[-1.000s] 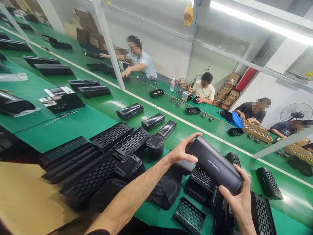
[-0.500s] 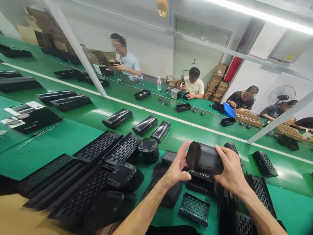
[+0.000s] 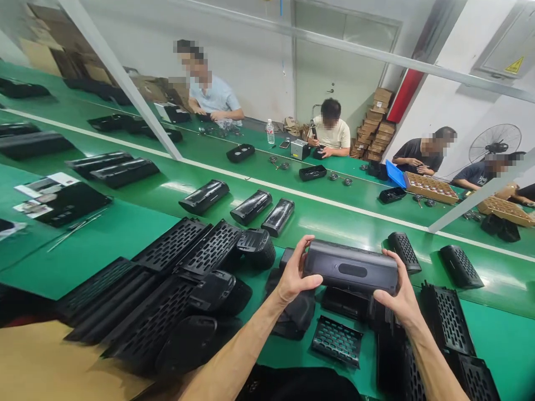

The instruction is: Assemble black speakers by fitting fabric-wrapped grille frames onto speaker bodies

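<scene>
A black rounded housing (image 3: 351, 267) with an oval recess in its face is held up lengthwise above the green table. My left hand (image 3: 297, 275) grips its left end, thumb below and fingers behind. Around the right end is my right hand (image 3: 397, 289), its thumb on the lower edge. Beneath the housing are dark parts, partly hidden by it. A small perforated black panel (image 3: 337, 341) lies on the table just below, and a dark bundle (image 3: 295, 312) sits beside my left forearm.
Stacked perforated panels (image 3: 163, 295) and end pieces (image 3: 256, 245) fill the left; more panels (image 3: 449, 317) lie right. Black housings (image 3: 204, 196) rest on the green belt (image 3: 334, 220). Slanted metal posts (image 3: 125, 83) rise beyond. Several people work across the belt, one in light blue (image 3: 215, 97).
The housing has turned from its smooth end to show its long face with the oval recess. My left hand has closed on its left end, and my right hand has shifted right.
</scene>
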Demonstrator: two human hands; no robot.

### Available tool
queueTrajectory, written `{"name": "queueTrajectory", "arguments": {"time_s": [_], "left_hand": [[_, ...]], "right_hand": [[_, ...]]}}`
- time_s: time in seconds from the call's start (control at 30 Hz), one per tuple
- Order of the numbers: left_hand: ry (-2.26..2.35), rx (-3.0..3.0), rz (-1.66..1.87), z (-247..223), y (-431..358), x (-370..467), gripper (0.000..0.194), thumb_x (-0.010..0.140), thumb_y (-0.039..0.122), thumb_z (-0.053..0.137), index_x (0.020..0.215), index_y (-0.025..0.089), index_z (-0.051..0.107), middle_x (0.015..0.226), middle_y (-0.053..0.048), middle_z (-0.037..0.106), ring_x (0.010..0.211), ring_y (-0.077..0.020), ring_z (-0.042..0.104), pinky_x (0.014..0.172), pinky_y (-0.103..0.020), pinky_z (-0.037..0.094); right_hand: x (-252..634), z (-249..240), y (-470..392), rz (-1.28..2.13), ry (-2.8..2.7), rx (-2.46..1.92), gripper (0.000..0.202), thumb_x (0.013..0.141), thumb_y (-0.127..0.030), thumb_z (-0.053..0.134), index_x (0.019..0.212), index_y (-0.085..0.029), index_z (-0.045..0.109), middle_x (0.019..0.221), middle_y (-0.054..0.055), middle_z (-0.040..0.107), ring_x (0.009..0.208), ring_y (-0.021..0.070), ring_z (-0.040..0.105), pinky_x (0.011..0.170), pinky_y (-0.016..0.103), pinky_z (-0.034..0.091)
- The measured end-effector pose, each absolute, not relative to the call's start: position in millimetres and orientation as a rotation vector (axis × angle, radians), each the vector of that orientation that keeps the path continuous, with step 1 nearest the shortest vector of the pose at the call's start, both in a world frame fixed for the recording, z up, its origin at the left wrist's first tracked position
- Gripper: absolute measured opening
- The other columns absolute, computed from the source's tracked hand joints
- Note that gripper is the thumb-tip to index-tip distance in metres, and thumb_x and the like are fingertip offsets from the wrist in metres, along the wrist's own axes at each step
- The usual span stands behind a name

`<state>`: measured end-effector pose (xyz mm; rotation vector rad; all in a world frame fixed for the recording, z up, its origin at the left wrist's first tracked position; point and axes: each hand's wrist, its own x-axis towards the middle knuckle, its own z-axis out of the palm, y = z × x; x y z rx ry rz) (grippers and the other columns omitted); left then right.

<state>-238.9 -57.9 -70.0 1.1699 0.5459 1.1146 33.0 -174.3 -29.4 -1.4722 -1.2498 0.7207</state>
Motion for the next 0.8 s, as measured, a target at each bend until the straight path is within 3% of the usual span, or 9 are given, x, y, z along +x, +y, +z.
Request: {"name": "queueTrajectory", "arguments": {"time_s": [0.2,0.4,0.5,0.63,0.7,0.8], "left_hand": [[0.557,1.156,1.073,-74,-57,-239,0.102,0.062,0.051,0.087,0.151,0.025,0.046,0.133,-0.008,0.061,0.114,-0.0331,0.06,0.099,-0.043,0.052],[0.619,1.29,0.983,-74,-59,-245,0.098,0.069,0.053,0.082,0.154,0.025,0.042,0.151,-0.011,0.051,0.136,-0.0383,0.048,0.115,-0.047,0.041],[0.567,1.288,0.997,-69,-59,-247,0.096,0.069,0.054,0.082,0.152,0.026,0.044,0.144,-0.01,0.056,0.126,-0.035,0.054,0.109,-0.044,0.045],[0.599,1.292,1.012,-73,-61,-243,0.091,0.069,0.056,0.082,0.148,0.024,0.05,0.129,-0.008,0.065,0.11,-0.0321,0.062,0.099,-0.043,0.051],[0.67,1.29,1.039,-82,-61,-241,0.089,0.07,0.057,0.081,0.146,0.022,0.052,0.135,-0.01,0.064,0.119,-0.0355,0.061,0.106,-0.046,0.048],[0.785,1.277,1.013,-98,-58,-242,0.084,0.079,0.06,0.075,0.149,0.018,0.052,0.153,-0.013,0.054,0.143,-0.0388,0.047,0.122,-0.049,0.034]], "right_hand": [[16,-41,-184,0.68,-1.139,-1.488,0.096,0.062,-0.061,0.089,0.143,-0.026,0.051,0.143,0.012,0.057,0.117,0.0351,0.06,0.092,0.043,0.052],[15,-52,-192,0.676,-1.169,-1.548,0.097,0.066,-0.064,0.085,0.147,-0.026,0.047,0.152,0.012,0.051,0.128,0.0361,0.054,0.103,0.047,0.048],[7,-52,-197,0.618,-1.165,-1.549,0.096,0.069,-0.062,0.083,0.149,-0.025,0.045,0.156,0.012,0.047,0.132,0.0366,0.051,0.105,0.048,0.046],[-1,-59,-200,0.595,-1.116,-1.553,0.087,0.07,-0.06,0.084,0.142,-0.025,0.051,0.143,0.013,0.057,0.121,0.0354,0.058,0.097,0.046,0.051],[-1,-67,-199,0.631,-1.072,-1.543,0.085,0.07,-0.06,0.084,0.141,-0.025,0.053,0.141,0.013,0.058,0.12,0.0348,0.059,0.1,0.047,0.05],[1,-78,-197,0.768,-0.95,-1.587,0.085,0.071,-0.058,0.085,0.142,-0.025,0.053,0.14,0.012,0.061,0.122,0.0339,0.06,0.105,0.049,0.048]]}}
